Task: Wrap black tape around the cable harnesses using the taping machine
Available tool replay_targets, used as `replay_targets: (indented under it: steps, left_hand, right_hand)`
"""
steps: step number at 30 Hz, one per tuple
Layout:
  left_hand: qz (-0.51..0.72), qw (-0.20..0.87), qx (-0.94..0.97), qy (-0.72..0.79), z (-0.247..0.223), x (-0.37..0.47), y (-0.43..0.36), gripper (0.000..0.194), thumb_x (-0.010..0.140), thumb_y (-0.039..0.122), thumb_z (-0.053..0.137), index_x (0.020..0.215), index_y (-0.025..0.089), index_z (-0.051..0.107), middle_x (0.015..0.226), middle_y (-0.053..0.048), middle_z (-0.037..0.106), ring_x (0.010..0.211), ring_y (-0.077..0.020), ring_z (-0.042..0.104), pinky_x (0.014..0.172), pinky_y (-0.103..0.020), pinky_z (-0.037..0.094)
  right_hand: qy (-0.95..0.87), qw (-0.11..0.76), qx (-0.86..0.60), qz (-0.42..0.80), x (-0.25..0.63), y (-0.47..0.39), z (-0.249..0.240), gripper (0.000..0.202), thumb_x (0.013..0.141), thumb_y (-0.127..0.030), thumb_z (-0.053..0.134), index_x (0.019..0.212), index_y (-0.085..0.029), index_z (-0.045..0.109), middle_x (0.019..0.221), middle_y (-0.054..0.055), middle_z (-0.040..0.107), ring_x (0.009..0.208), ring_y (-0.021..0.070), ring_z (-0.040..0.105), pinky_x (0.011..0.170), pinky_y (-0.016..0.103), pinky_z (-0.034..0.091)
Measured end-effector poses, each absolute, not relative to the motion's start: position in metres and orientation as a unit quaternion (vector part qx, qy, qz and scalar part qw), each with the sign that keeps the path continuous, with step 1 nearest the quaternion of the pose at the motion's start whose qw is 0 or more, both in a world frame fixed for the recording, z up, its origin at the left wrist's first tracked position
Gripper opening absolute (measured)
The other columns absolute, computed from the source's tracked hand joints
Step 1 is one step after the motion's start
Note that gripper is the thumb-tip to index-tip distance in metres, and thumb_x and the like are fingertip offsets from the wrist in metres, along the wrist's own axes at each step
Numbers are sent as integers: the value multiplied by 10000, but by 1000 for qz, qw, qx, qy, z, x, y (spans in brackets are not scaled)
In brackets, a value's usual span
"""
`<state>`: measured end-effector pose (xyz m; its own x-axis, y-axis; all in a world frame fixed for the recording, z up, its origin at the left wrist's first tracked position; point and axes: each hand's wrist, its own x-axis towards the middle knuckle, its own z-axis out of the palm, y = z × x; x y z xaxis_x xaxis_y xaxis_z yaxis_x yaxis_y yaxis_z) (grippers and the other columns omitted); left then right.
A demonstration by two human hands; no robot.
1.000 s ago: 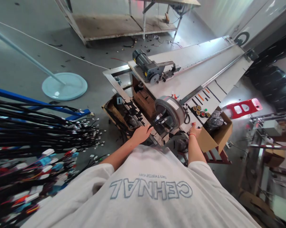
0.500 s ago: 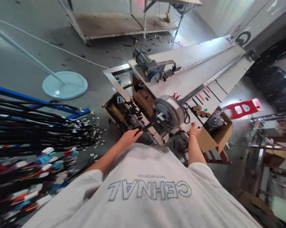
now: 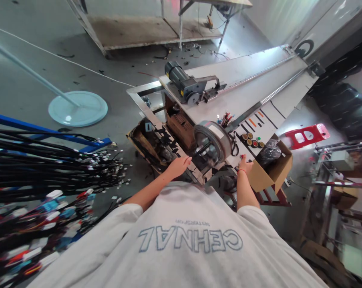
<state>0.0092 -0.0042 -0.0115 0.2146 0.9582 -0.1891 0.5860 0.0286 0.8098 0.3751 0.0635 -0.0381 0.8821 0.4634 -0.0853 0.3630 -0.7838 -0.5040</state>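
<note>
My left hand is over the near edge of the machine table, its fingers drawn together and pointing at the wheel. Whatever lies between them, if anything, is too small to tell. In front of it stands a round grey wheel with a dark spindle across its opening. A bundle of wires with red and white connectors sticks up behind the wheel. On the right, my right hand is closed at the table edge beside a small red piece; its grip is hidden. Black-handled scissors lie between wheel and hand.
Several tape rolls and tape strips lie on the white table. A motor is mounted at its far side. An open carton stands right. Black cable harnesses hang left, near a round white stand base.
My left hand has moved right, towards the wheel. The black cable with orange marks between it and the wheel no longer shows there. More of the connector bundle shows behind the wheel.
</note>
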Motion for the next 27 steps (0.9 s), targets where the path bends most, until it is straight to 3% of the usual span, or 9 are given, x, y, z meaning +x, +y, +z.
replay_targets:
  steps: [11,17,23,27]
  left_hand:
    - [245,453,632,579,-11,19,-8,475,946,467,259,733,189,580,685,-32,627,701,-185,592,704,-289,446]
    - [173,472,642,579,-24,-8,-18,371,771,532,512,662,186,590,664,-31,643,671,-193,587,636,-270,428]
    - [77,505,588,627,-49,-70,-66,365,664,553,537,523,217,546,512,-10,572,568,-195,552,543,-260,374]
    - [85,518,570,633,-29,-83,-94,441,677,618,516,541,201,564,529,-14,562,558,-188,520,521,-256,350]
  right_hand:
    - [-216,245,-939,109,375,64,-38,687,828,-660,530,1271,-136,496,1297,212,579,1201,333,553,988,421,430]
    - [-218,258,-935,105,378,64,-41,655,829,-635,554,1247,-133,514,1280,206,592,1190,327,562,996,416,427]
    - [-225,247,-936,110,379,63,-42,646,838,-637,526,1263,-151,496,1289,190,589,1202,316,552,1000,407,427]
    - [-224,253,-934,114,379,62,-42,649,834,-634,532,1256,-142,501,1286,194,588,1200,324,552,995,409,429]
